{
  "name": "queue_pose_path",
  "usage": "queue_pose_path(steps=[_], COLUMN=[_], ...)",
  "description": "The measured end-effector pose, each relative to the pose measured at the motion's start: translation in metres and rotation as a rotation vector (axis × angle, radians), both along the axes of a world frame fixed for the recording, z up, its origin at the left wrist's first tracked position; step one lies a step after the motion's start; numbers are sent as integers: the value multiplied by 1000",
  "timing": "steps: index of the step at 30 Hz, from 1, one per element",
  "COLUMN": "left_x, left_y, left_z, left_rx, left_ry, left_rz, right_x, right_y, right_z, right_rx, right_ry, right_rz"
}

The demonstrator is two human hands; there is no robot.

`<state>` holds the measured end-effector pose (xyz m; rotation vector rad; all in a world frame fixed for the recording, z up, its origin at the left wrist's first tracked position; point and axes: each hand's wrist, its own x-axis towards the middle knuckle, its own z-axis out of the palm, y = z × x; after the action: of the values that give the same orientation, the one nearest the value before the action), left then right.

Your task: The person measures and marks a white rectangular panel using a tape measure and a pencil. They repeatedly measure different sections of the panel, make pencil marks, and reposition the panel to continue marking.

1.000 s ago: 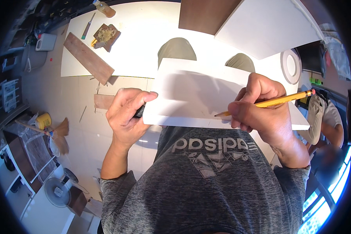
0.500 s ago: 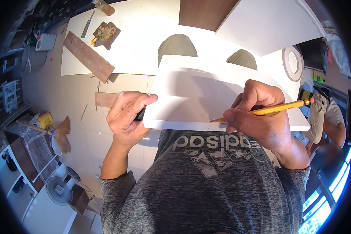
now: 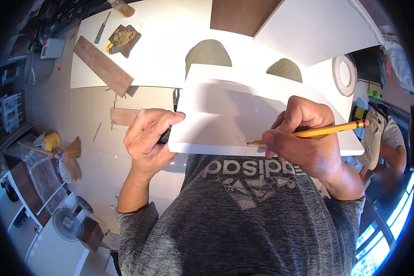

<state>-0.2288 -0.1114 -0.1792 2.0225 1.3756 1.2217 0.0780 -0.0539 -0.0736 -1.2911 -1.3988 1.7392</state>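
A white board [image 3: 207, 131] lies across my lap, its near long edge against my shirt. My right hand [image 3: 308, 142] pinches a yellow pencil [image 3: 331, 129]. The pencil's tip rests on the board's face close to the near edge, and its eraser end points right. At the board's left end my left hand [image 3: 147, 138] is closed round a small black object [image 3: 165, 135], mostly hidden by the fingers. The left thumb lies by the board's left edge. A black strap [image 3: 175, 99] shows just beyond that hand.
On a white sheet ahead lie a brown plank [image 3: 103, 66], a chisel-like tool [image 3: 102, 28], a dirty tray [image 3: 124, 39] and a bottle [image 3: 121, 7]. A tape roll [image 3: 336, 76] lies right. A broom [image 3: 71, 156] and fan [image 3: 69, 224] stand left; another person [image 3: 393, 142] is at right.
The black strap now shows beyond my left hand. The pencil tip has shifted very slightly left on the board, and the whole view has moved a little.
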Motion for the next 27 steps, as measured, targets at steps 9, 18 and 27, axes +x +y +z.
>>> queue_pose_path(steps=[9, 18, 27], left_x=[0, -1, -1], left_y=[-1, 0, -1], left_z=[-1, -6, -4], left_rx=[0, 33, 47], left_ry=[-7, -7, 12], left_rz=[-5, 16, 5], right_x=[-2, -3, -3], right_y=[0, 2, 0], right_z=[3, 12, 4], right_rx=[-40, -173, -75], right_ry=[-22, 5, -29], right_rz=[-13, -64, -4])
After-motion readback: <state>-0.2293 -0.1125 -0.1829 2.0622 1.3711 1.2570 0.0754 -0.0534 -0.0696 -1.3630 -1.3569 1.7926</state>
